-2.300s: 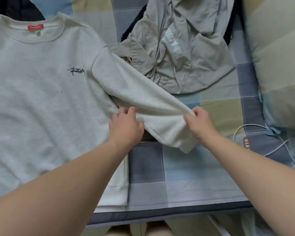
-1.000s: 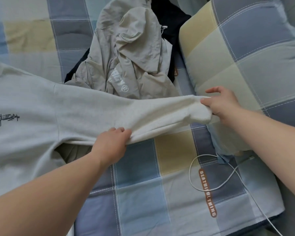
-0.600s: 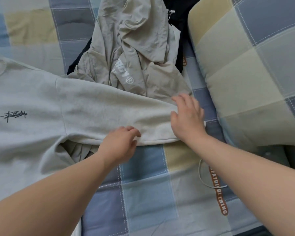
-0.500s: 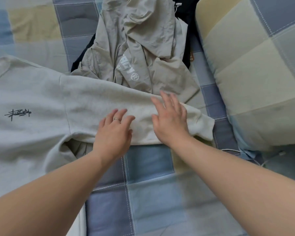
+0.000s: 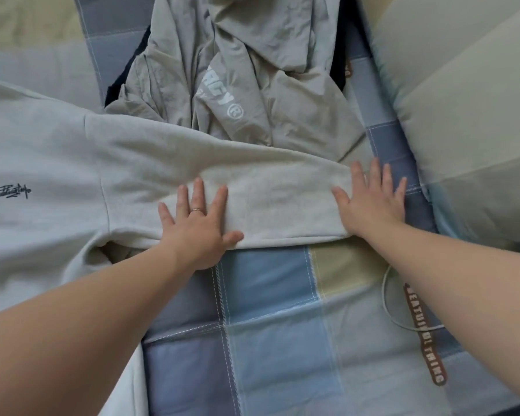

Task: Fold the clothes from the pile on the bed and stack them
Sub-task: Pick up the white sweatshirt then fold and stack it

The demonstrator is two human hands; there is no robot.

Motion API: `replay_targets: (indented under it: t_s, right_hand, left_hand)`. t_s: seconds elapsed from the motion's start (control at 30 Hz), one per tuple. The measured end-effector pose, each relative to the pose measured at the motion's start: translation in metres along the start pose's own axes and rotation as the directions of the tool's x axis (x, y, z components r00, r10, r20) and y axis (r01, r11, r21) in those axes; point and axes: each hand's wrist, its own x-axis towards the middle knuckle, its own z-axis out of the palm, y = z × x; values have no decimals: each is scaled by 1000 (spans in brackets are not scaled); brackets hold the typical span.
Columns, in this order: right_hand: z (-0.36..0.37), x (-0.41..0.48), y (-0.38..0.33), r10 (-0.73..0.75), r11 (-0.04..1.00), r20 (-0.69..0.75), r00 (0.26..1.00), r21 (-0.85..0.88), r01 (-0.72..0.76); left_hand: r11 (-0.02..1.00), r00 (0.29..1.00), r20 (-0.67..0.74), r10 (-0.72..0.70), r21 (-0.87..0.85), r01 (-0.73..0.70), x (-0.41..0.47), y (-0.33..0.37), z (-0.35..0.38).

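There's the pale grey sweatshirt [image 5: 42,175], flat on the checked bed sheet [image 5: 267,340], dark script on its chest, one sleeve [image 5: 267,187] stretched sideways over the edge of the crumpled beige pile [image 5: 237,85]. Left hand [image 5: 197,223], fingers splayed, presses mid-sleeve; right hand [image 5: 372,202], equally flat, presses the cuff end.

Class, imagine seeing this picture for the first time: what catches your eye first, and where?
Two open hands, the left hand and the right hand, press flat on the pale sweatshirt sleeve stretched across the middle. Behind it, top centre, lies a crumpled beige garment with white lettering.
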Motion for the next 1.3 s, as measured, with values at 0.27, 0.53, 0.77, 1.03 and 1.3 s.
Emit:
replay_targets:
  t_s: [0.27, 0.53, 0.77, 1.03, 1.3]
  right_hand:
    - [22, -41, -64, -473, 880, -79, 878, 4, 474]
    - [40, -20, -9, -307, 950, -85, 948, -82, 300]
    - [6, -93, -109, -332, 933, -147, 932, 94, 348]
    - [45, -267, -258, -460, 805, -30, 887, 408, 431]
    - [101, -332, -277, -127, 703, 346, 930, 692, -162]
  left_hand:
    - [999, 1000, -3, 3, -36, -3, 8, 5, 14]
    - [987, 997, -6, 81, -138, -81, 11, -4, 14]
    - [916, 827, -490, 274, -130, -381, -47, -60, 11]
    - [956, 847, -464, 260, 2, -292, -178, -214, 83]
    - [869, 884, 50, 465, 164, -466, -272, -273, 158]
